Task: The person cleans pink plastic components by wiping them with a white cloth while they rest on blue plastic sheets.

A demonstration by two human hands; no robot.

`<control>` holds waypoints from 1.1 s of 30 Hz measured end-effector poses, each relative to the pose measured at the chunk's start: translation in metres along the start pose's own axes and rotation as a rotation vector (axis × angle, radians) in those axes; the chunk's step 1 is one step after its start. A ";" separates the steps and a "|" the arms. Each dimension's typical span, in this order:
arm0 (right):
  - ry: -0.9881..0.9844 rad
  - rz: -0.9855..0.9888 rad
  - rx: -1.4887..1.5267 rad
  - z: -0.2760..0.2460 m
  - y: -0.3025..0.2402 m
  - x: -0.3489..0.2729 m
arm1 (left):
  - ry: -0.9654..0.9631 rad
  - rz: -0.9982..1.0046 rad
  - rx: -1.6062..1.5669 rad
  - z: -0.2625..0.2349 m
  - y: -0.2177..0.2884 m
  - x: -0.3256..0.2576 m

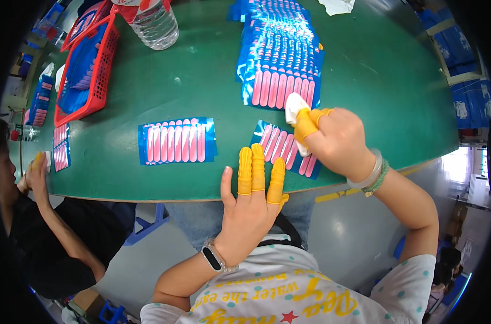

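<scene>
My right hand (336,141), with yellow finger cots, pinches a small white cloth (294,106) and presses it on a blue sheet of pink strips (282,146) near the table's front edge. My left hand (251,197) lies flat with fingers spread, its yellow-capped fingertips holding down that sheet's near edge. A second sheet of pink strips (176,141) lies alone to the left. A stack of the same sheets (282,59) sits just beyond my right hand.
The green table (148,183) also holds a red basket (94,70) with blue sheets at the far left and a clear water bottle (155,24). Another person (46,227) in black works at the left edge. Blue crates (466,70) stand at right.
</scene>
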State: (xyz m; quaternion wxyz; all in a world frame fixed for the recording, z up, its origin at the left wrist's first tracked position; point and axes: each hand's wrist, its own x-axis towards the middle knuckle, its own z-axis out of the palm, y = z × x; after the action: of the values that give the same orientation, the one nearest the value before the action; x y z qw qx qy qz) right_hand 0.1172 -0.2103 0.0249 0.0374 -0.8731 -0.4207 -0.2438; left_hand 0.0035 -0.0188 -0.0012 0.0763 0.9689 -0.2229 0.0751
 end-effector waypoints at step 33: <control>-0.018 0.238 0.015 -0.026 -0.054 -0.036 | -0.038 -0.023 0.023 -0.002 0.003 0.002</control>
State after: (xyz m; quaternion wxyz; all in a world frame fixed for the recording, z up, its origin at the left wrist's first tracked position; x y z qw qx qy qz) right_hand 0.0472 -0.2082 0.0240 0.0690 -0.9187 -0.3160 -0.2266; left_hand 0.0033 -0.0222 0.0016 0.0618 0.9735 -0.2125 0.0581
